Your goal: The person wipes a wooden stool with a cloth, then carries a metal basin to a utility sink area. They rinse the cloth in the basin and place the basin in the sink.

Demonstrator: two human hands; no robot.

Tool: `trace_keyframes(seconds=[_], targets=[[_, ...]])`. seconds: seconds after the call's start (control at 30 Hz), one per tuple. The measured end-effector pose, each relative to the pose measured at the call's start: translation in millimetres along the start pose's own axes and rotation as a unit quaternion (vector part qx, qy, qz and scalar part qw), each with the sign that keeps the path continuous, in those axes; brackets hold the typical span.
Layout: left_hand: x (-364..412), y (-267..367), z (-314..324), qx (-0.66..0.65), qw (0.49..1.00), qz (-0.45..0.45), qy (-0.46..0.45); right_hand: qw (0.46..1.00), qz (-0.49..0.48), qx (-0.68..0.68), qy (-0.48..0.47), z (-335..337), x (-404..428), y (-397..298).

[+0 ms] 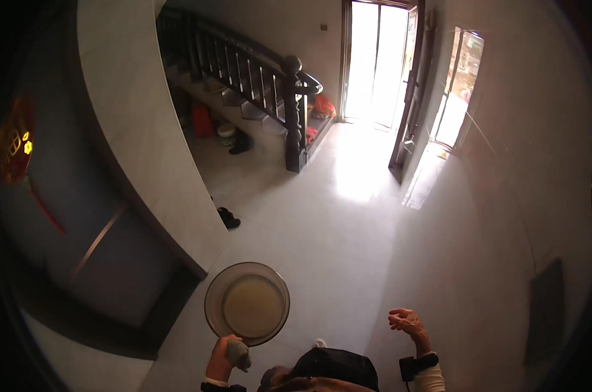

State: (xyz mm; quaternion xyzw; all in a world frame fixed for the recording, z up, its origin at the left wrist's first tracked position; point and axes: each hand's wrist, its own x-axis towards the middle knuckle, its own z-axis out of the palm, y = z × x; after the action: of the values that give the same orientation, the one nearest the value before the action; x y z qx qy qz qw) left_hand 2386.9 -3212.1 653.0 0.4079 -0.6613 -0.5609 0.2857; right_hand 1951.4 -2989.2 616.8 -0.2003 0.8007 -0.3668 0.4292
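Note:
Before me on the left is a round, translucent brown basin (213,299) with cloudy, yellowish water (254,305) in it. My left hand (218,356) grips its near rim. A crumpled grey-green cloth (239,355) is held in the same hand, hanging down on the side towards my body. Out to the right, my right hand (407,322) is in the air over the pale floor, its fingers loosely bent and nothing visible in them. Dark bands sit around both wrists.
A dark staircase railing (293,117) rises at the back left, with a bucket (226,133) beneath the stairs. Black shoes (228,218) lie by the wall corner (198,215). Beyond the tiled floor (325,255), a bright doorway (376,63) has its door leaf (408,93) swung inward.

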Motion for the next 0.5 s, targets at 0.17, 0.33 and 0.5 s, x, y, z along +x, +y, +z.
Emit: trace_keyframes(seconds=[0.17,0.33,0.5], targets=[[147,66,15,0.113,0.993,0.017,-0.016,0.983,-0.147,-0.102,-0.044,19,153,-127],[293,56,1,-0.086,0.979,-0.184,0.006,0.941,-0.254,-0.202,-0.096,73,299,-254],[436,-5,-61,0.094,0.971,-0.099,-0.198,0.917,-0.220,-0.309,-0.123,92,401,-280]])
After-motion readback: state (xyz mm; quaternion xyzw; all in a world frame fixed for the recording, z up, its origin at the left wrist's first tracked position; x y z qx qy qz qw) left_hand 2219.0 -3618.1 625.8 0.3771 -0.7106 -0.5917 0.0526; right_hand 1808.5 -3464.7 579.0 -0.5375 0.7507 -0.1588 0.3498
